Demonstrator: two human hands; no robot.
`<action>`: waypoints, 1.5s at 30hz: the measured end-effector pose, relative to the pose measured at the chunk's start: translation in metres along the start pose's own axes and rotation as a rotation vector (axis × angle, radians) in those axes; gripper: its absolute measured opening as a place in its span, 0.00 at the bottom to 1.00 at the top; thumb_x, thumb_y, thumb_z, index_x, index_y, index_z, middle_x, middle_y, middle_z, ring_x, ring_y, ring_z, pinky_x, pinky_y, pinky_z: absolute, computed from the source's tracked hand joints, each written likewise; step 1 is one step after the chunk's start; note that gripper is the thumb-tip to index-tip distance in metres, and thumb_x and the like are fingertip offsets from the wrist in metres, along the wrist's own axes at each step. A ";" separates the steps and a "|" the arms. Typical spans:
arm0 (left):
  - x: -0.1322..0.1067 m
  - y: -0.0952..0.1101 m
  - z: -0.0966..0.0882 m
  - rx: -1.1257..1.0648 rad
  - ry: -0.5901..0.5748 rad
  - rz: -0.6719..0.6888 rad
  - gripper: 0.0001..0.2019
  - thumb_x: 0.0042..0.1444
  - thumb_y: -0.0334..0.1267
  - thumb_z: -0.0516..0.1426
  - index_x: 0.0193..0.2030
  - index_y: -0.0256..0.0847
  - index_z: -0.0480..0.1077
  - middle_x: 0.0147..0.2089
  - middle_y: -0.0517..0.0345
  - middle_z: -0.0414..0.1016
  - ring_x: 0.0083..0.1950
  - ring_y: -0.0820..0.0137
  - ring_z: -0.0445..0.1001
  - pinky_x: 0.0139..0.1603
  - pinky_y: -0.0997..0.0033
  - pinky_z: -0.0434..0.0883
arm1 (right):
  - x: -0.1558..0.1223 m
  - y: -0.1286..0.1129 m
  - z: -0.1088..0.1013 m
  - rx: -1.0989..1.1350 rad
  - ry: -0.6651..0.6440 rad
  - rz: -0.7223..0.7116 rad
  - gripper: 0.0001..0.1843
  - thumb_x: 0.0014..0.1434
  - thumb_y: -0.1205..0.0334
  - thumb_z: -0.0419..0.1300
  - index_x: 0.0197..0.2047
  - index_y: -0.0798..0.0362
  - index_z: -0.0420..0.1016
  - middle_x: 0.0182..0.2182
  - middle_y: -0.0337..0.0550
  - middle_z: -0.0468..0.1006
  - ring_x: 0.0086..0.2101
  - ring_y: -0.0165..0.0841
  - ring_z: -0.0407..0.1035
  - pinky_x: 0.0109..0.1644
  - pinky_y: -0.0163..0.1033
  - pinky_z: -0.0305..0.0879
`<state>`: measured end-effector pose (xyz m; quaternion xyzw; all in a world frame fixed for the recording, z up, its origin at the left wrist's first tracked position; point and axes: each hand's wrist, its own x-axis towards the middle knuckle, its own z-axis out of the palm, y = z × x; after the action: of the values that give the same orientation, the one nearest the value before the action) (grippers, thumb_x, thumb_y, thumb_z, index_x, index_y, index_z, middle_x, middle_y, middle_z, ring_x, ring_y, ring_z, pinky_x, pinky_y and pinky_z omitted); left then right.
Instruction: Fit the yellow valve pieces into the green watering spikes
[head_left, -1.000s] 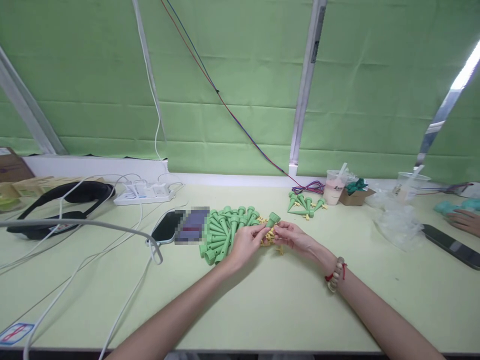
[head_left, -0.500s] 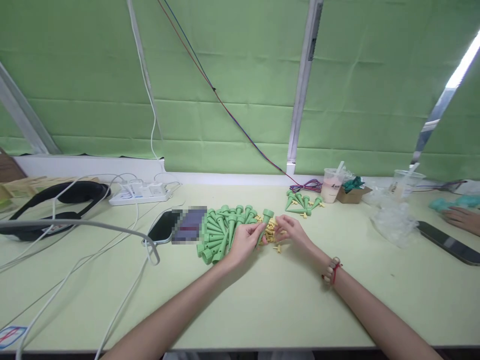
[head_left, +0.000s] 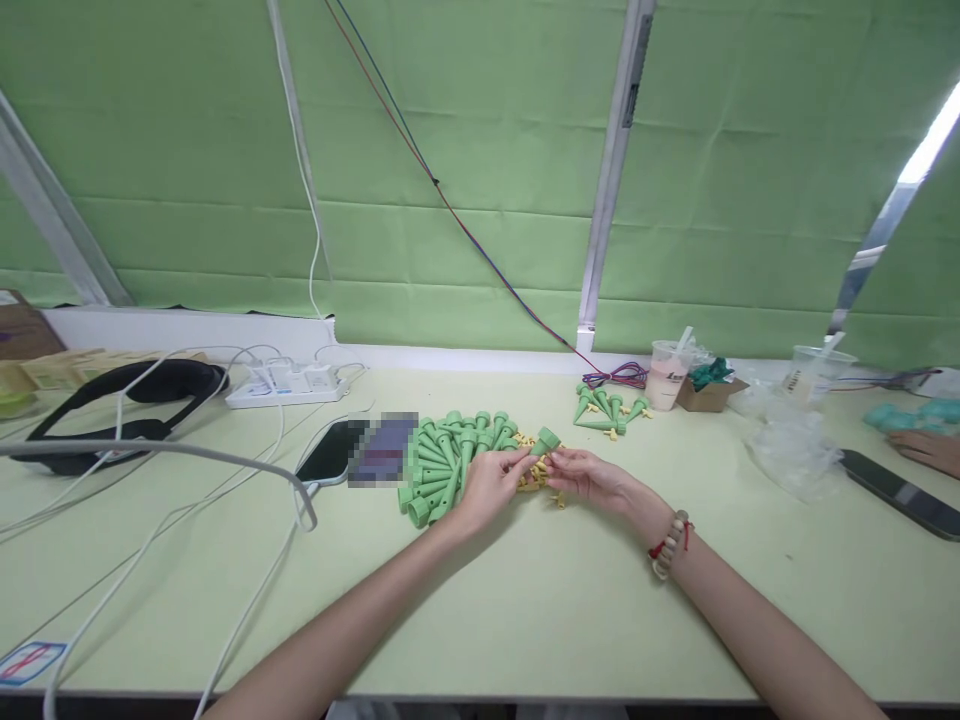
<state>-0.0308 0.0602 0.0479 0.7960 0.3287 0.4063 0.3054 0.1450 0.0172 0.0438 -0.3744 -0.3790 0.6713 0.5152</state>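
My left hand (head_left: 491, 487) pinches a green plastic cone spike (head_left: 541, 444) by its shaft, wide end up and to the right. Just right of it, my right hand (head_left: 589, 476) has its fingers pinched at the spike's head; what they hold is too small to name. Both hands hover over a small heap of yellow plastic pieces (head_left: 531, 474). A pile of several green cone spikes (head_left: 442, 455) lies on the pale green table (head_left: 525, 600) to the left of my left hand. A second, smaller group of green spikes with yellow parts (head_left: 609, 410) lies farther back on the right.
A phone (head_left: 330, 452) lies left of the pile, with white cables, a power strip (head_left: 289, 385) and a black headset (head_left: 127, 400) beyond. Drink cups (head_left: 667, 373), a small box, a clear bag (head_left: 795, 445) and another phone (head_left: 900, 492) are on the right. Another person's hand (head_left: 930, 448) rests at the far right.
My right hand went to the yellow heap half a second ago and has come back to the spike's head. My left hand kept the spike throughout.
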 end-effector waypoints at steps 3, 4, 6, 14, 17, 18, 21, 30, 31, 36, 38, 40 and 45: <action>0.000 -0.002 0.000 0.056 -0.070 -0.013 0.15 0.54 0.46 0.52 0.34 0.42 0.78 0.30 0.57 0.79 0.32 0.66 0.72 0.34 0.70 0.66 | 0.001 0.004 -0.001 -0.035 0.023 0.004 0.11 0.40 0.67 0.70 0.27 0.56 0.72 0.26 0.36 0.74 0.31 0.27 0.73 0.44 0.34 0.70; 0.000 -0.003 0.000 0.071 -0.076 -0.022 0.16 0.54 0.46 0.52 0.35 0.42 0.78 0.31 0.57 0.79 0.33 0.66 0.73 0.34 0.70 0.66 | 0.002 0.006 -0.001 -0.051 0.042 -0.002 0.12 0.39 0.67 0.71 0.27 0.56 0.72 0.26 0.36 0.74 0.31 0.27 0.73 0.44 0.34 0.70; 0.000 -0.005 0.001 0.093 -0.078 -0.036 0.16 0.54 0.46 0.52 0.37 0.42 0.78 0.35 0.56 0.79 0.35 0.65 0.73 0.36 0.70 0.67 | 0.006 0.011 -0.001 -0.088 0.096 -0.024 0.14 0.37 0.66 0.71 0.25 0.56 0.70 0.24 0.36 0.75 0.30 0.28 0.73 0.42 0.35 0.70; 0.000 -0.005 0.003 0.178 -0.110 0.024 0.19 0.56 0.48 0.50 0.31 0.39 0.77 0.24 0.59 0.76 0.25 0.71 0.68 0.27 0.74 0.61 | 0.017 0.028 0.002 -0.374 0.385 -0.458 0.23 0.30 0.57 0.72 0.18 0.53 0.60 0.18 0.35 0.71 0.22 0.29 0.67 0.27 0.35 0.64; 0.000 -0.001 0.003 0.133 -0.082 0.007 0.18 0.55 0.48 0.51 0.36 0.38 0.77 0.27 0.58 0.77 0.26 0.71 0.69 0.28 0.74 0.62 | 0.013 0.027 0.008 -0.528 0.510 -0.623 0.20 0.35 0.55 0.70 0.18 0.53 0.61 0.17 0.35 0.68 0.21 0.29 0.64 0.26 0.35 0.62; 0.000 0.000 0.003 0.113 -0.078 0.007 0.18 0.55 0.48 0.50 0.37 0.38 0.77 0.27 0.57 0.77 0.25 0.71 0.69 0.28 0.74 0.62 | 0.011 0.026 0.010 -0.555 0.530 -0.656 0.19 0.37 0.54 0.69 0.18 0.53 0.62 0.17 0.35 0.69 0.22 0.29 0.64 0.26 0.35 0.63; -0.001 0.002 0.005 0.043 -0.076 0.008 0.18 0.56 0.48 0.51 0.35 0.36 0.76 0.24 0.58 0.76 0.24 0.72 0.68 0.28 0.74 0.62 | 0.006 0.025 0.014 -0.614 0.563 -0.747 0.18 0.41 0.52 0.66 0.18 0.53 0.63 0.19 0.38 0.70 0.24 0.31 0.66 0.30 0.38 0.65; 0.000 0.000 -0.001 -0.059 -0.020 0.058 0.21 0.58 0.48 0.48 0.24 0.36 0.72 0.18 0.61 0.66 0.20 0.77 0.58 0.23 0.76 0.56 | 0.004 0.009 0.015 -0.464 0.284 -0.440 0.22 0.44 0.42 0.63 0.33 0.51 0.66 0.26 0.39 0.71 0.22 0.31 0.68 0.23 0.37 0.68; 0.001 0.000 -0.002 -0.055 -0.020 0.060 0.21 0.58 0.48 0.48 0.25 0.36 0.73 0.18 0.61 0.66 0.20 0.77 0.57 0.23 0.76 0.56 | 0.005 0.008 0.015 -0.402 0.243 -0.369 0.24 0.45 0.40 0.61 0.35 0.52 0.67 0.26 0.39 0.71 0.22 0.30 0.69 0.23 0.38 0.69; 0.002 -0.002 -0.002 -0.010 -0.011 0.056 0.19 0.57 0.46 0.49 0.36 0.36 0.77 0.25 0.57 0.73 0.22 0.75 0.60 0.24 0.76 0.57 | 0.002 0.003 0.014 -0.271 0.055 -0.168 0.23 0.49 0.42 0.60 0.32 0.57 0.74 0.25 0.40 0.71 0.25 0.27 0.68 0.28 0.35 0.72; 0.001 -0.003 -0.001 0.035 -0.016 0.062 0.19 0.57 0.46 0.50 0.42 0.36 0.76 0.28 0.55 0.76 0.23 0.75 0.61 0.25 0.75 0.59 | -0.001 0.001 0.011 -0.315 0.019 -0.175 0.22 0.48 0.44 0.61 0.29 0.57 0.75 0.24 0.39 0.70 0.25 0.26 0.67 0.30 0.35 0.72; 0.000 -0.004 -0.001 0.092 -0.018 0.076 0.19 0.56 0.46 0.50 0.45 0.36 0.75 0.29 0.54 0.77 0.23 0.75 0.61 0.26 0.75 0.59 | -0.001 0.001 0.009 -0.402 0.031 -0.194 0.20 0.47 0.46 0.63 0.26 0.57 0.73 0.22 0.38 0.70 0.24 0.26 0.66 0.31 0.36 0.71; -0.001 -0.002 -0.001 0.150 -0.072 0.078 0.21 0.58 0.49 0.47 0.30 0.38 0.76 0.19 0.60 0.69 0.21 0.76 0.59 0.24 0.76 0.56 | 0.001 0.004 0.007 -0.634 0.176 -0.376 0.18 0.45 0.48 0.64 0.24 0.55 0.69 0.22 0.38 0.72 0.23 0.28 0.66 0.28 0.36 0.67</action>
<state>-0.0329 0.0606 0.0469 0.8429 0.3157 0.3633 0.2405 0.1370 0.0164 0.0434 -0.4952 -0.5844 0.3798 0.5186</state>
